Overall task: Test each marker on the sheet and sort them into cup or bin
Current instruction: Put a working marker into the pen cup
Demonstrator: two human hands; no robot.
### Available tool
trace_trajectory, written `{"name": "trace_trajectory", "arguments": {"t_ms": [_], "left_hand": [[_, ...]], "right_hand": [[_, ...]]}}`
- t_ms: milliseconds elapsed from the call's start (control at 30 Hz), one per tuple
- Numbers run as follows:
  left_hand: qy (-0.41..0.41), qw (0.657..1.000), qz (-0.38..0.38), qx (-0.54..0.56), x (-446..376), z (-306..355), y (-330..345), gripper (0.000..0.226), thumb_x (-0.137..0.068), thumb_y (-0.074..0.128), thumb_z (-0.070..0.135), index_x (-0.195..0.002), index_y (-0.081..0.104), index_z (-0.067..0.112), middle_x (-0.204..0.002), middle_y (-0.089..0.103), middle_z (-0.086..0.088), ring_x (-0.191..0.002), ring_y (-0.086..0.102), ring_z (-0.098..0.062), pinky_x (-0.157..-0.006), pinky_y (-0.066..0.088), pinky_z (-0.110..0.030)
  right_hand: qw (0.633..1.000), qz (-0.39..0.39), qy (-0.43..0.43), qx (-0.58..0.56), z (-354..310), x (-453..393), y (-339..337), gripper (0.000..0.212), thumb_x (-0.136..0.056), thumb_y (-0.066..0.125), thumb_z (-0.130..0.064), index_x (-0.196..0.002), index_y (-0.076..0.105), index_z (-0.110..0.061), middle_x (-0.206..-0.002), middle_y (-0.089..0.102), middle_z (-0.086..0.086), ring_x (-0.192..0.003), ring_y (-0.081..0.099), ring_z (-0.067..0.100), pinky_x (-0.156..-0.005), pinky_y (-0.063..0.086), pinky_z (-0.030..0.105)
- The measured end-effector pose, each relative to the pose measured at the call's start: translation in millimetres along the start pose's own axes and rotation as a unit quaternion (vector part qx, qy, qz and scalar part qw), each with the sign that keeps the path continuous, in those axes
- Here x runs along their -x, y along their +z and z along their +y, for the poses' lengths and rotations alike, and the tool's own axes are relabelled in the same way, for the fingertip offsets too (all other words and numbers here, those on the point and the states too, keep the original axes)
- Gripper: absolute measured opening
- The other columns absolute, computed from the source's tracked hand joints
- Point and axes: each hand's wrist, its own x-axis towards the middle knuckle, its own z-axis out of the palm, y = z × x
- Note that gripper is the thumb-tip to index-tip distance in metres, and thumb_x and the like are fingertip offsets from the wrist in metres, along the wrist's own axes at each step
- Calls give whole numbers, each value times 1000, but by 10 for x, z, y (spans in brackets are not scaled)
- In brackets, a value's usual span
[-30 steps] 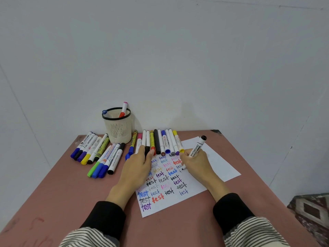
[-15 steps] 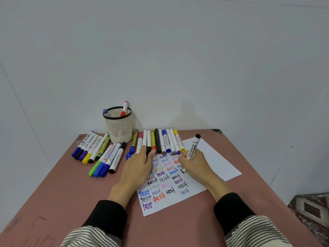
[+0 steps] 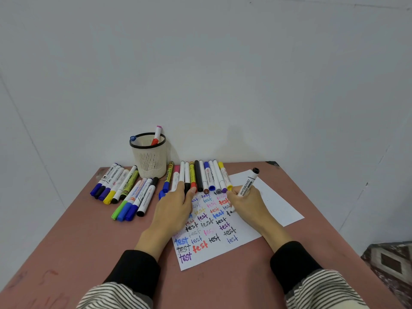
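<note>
My right hand [image 3: 247, 202] grips a white whiteboard marker [image 3: 246, 186] with a black end, its tip down on the white sheet [image 3: 274, 204], where a fresh black stroke sits beside rows of coloured "test" words. My left hand [image 3: 175, 210] lies flat on the sheet's left part, fingers straight, pressing it down. A row of several markers [image 3: 201, 176] lies along the sheet's far edge. A cream mesh cup [image 3: 149, 158] with a black rim stands behind, holding a red-and-white marker [image 3: 156, 135] and a blue-capped one.
Two loose groups of several markers [image 3: 124, 189] lie on the brown table [image 3: 89, 241] left of the sheet, in front of the cup. A white wall rises right behind the table. A patterned floor shows at the lower right corner. No bin is in view.
My right hand has shifted slightly along the sheet and the marker has tilted; a new black stroke now shows at its tip. My left hand stays flat on the paper.
</note>
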Motion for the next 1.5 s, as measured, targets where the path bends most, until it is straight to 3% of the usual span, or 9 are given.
{"name": "trace_trajectory", "arguments": {"t_ms": [133, 233, 333, 433, 633, 867, 1167, 1367, 1500], "left_hand": [[4, 1000, 3, 2, -6, -8, 15, 33, -101, 29, 50, -85, 39, 23, -70, 58, 0, -62, 55, -13, -55, 42, -31], [2, 1000, 3, -1, -16, -23, 27, 33, -100, 28, 52, -84, 38, 24, -73, 62, -1, -65, 58, -15, -60, 48, -36], [1, 1000, 3, -1, -24, -38, 31, 33, -100, 28, 53, -83, 37, 26, -75, 64, -1, -66, 59, -15, -63, 51, -39], [0, 1000, 1, 1, -32, -42, 30, 33, -99, 27, 53, -83, 38, 26, -75, 65, -1, -66, 60, -15, -65, 52, -42], [2, 1000, 1, 1, -31, -38, 30, 35, -99, 27, 54, -87, 40, 24, -75, 66, -1, -65, 61, -15, -66, 53, -43], [-1, 1000, -5, -6, -44, -36, 29, 34, -99, 28, 53, -87, 41, 24, -75, 64, -1, -66, 60, -14, -64, 52, -39], [0, 1000, -5, -6, -52, -54, 38, 35, -99, 27, 54, -89, 42, 23, -76, 66, 0, -67, 62, -15, -67, 53, -42], [4, 1000, -1, -10, -41, -51, 31, 33, -100, 28, 52, -89, 40, 23, -75, 65, 0, -66, 61, -15, -66, 53, -41], [2, 1000, -1, -8, -48, -51, 33, 35, -99, 27, 53, -88, 41, 23, -75, 66, 0, -66, 62, -16, -67, 53, -43]], "right_hand": [[1000, 2, -5, 6, -16, 8, 8, 35, -91, 53, -8, -61, 37, -11, -54, 31, 0, -47, 26, 8, -44, 24, 16], [1000, -6, -9, 7, -8, 9, 0, 43, -91, 54, -9, -56, 30, -16, -52, 29, -1, -50, 27, 13, -49, 25, 21], [1000, -24, 4, 14, 5, 5, -8, 33, -89, 54, -9, -59, 40, -8, -53, 37, 2, -56, 34, 16, -55, 32, 24], [1000, -16, 21, 6, 6, -12, -8, 32, -89, 54, -8, -60, 41, -11, -51, 39, -4, -48, 35, 8, -49, 33, 17], [999, 23, 12, 20, 17, -21, 6, 42, -92, 54, -13, -57, 32, -18, -52, 33, -4, -42, 27, 5, -45, 26, 19], [1000, 16, -4, -6, -15, -18, -69, 50, -95, 54, -9, -51, 34, -22, -39, 36, -15, -39, 33, 0, -45, 31, 13], [1000, -21, -9, 5, 0, -7, -57, 37, -92, 53, -7, -59, 35, -11, -56, 29, 4, -48, 25, 8, -45, 23, 16], [1000, 3, 2, 13, -22, 5, -59, 49, -91, 50, -3, -49, 33, -21, -39, 31, -15, -39, 25, 3, -42, 24, 14], [1000, -6, 2, 15, -34, 15, -76, 34, -91, 52, -5, -58, 43, -10, -54, 38, 4, -49, 32, 11, -44, 28, 13]]}}
